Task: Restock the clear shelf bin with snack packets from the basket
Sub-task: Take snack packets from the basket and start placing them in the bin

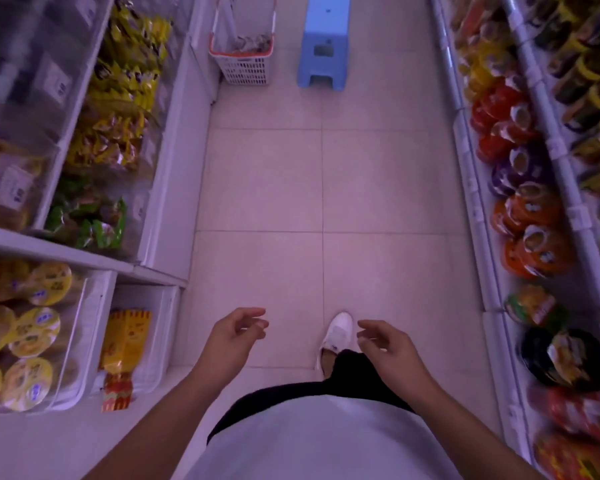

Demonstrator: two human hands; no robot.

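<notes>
A white mesh basket (246, 69) with an orange rim stands on the floor far ahead, against the left shelving, with several snack packets (252, 43) lying inside. Clear shelf bins (118, 109) on the left hold yellow and green packets. My left hand (235, 336) and my right hand (383, 344) hang in front of my waist, well short of the basket. Both have loosely curled fingers and hold nothing.
A blue plastic stool (324, 46) stands to the right of the basket. Shelves of instant noodle bowls (530, 230) line the right side of the aisle. Yellow cup lids (32, 327) and a yellow box (125, 344) sit low on the left. My white shoe (336, 332) is on the tiled floor.
</notes>
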